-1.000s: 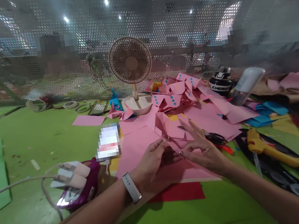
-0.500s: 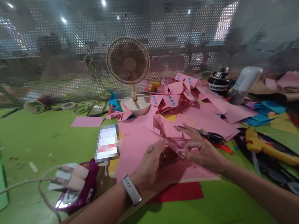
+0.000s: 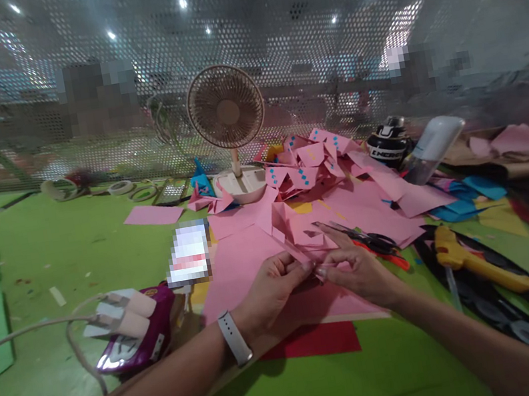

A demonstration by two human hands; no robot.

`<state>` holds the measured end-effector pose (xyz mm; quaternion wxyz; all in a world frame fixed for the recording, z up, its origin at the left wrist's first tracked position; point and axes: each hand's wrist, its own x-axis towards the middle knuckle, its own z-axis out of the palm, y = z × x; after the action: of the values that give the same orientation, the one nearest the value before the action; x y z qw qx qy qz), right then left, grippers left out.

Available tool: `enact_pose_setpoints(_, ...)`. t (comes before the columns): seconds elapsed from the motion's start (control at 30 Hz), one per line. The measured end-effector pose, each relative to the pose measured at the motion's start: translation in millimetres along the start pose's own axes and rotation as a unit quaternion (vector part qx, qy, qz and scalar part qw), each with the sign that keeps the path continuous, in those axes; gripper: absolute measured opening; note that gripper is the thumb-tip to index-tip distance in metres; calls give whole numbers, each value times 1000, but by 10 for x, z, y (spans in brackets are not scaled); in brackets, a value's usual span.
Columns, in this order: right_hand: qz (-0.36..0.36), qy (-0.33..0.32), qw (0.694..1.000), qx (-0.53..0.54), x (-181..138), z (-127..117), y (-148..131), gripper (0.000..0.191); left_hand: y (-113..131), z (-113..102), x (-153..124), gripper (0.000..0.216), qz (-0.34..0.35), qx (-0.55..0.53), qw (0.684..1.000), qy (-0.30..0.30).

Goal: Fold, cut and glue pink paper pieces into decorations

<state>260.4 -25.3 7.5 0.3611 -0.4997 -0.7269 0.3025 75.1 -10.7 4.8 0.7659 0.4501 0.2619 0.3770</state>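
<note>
My left hand [image 3: 272, 286], with a white watch band on its wrist, pinches a folded pink paper piece [image 3: 298, 246] between thumb and fingers. My right hand [image 3: 354, 264] pinches the same pink piece from the right, its fingertips meeting the left hand's. Both hands hover over flat pink paper sheets [image 3: 239, 263] with a red sheet [image 3: 319, 341] under them, on the green table [image 3: 74, 243].
Black-and-orange scissors [image 3: 376, 243] lie just right of my hands. A yellow glue gun [image 3: 478, 263] lies at the right, a purple iron [image 3: 133, 324] with a cord at the left. A small fan [image 3: 230, 129] and a heap of folded pink pieces [image 3: 319, 158] stand behind. A perforated metal screen closes the back.
My right hand's spread fingers have curled down into a pinch on the pink piece. My left hand has closed tighter on it. The piece has come lower.
</note>
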Motion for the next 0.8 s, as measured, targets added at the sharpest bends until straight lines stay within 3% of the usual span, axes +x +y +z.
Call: enact_pose_setpoints(0.8, 12, 15, 1000, 4, -15, 14, -52, 18, 5, 58, -22, 25, -5, -33, 999, 12)
